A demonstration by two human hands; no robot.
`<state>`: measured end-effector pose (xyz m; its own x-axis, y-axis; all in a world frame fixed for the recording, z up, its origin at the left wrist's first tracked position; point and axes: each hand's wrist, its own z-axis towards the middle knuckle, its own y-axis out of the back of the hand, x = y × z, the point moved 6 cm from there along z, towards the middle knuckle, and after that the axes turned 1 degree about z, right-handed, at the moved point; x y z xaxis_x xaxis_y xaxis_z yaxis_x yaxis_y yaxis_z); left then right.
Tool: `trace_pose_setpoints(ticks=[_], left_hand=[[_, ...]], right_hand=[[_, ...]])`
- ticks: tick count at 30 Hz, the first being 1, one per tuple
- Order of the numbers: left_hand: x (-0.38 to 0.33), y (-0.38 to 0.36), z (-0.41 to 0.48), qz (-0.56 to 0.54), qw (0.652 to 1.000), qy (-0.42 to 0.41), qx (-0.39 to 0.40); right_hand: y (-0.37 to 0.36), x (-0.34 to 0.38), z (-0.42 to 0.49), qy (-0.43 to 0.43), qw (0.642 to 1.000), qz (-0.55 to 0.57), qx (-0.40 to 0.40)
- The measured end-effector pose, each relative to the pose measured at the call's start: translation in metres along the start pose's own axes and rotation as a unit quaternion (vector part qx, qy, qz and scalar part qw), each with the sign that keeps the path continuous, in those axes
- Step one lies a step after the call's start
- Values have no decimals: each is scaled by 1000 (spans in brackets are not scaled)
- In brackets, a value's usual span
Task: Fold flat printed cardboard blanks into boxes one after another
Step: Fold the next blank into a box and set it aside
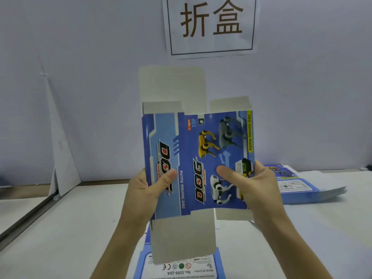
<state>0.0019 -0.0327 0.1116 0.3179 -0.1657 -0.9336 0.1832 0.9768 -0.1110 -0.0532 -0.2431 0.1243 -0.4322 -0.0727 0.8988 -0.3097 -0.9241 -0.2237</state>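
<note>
The left hand and right hand each grip a side of the blue blank above the table. More blanks lie by its right edge.

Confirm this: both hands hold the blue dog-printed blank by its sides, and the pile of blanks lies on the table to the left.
Wrong side. The head view shows the pile of blanks on the table to the right. The left hand and right hand do hold the blue dog-printed blank by its sides.
</note>
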Motion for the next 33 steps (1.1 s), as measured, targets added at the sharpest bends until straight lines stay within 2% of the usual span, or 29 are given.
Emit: trace_pose_setpoints(ticks=[2,5,6,10,14,19,24,33], left_hand=[[2,6,2,-28,1000,12,4],[-3,5,2,-6,996,14,86],[-3,4,2,7,996,11,88],[4,7,3,-16,1000,6,-11],[-2,6,1,-23,997,17,65],[3,7,2,42,999,9,10],[3,4,0,39,999,3,17],[3,5,-1,40,999,-4,5]], right_hand=[[-1,1,2,-25,998,3,56],[1,5,3,-33,992,-18,122],[2,5,4,-22,993,-24,114],[1,3,4,9,995,-26,91],[4,0,5,-33,989,-49,132],[2,-5,4,-6,994,-50,94],[6,-10,5,-70,987,-60,129],[1,1,3,-7,992,-51,114]])
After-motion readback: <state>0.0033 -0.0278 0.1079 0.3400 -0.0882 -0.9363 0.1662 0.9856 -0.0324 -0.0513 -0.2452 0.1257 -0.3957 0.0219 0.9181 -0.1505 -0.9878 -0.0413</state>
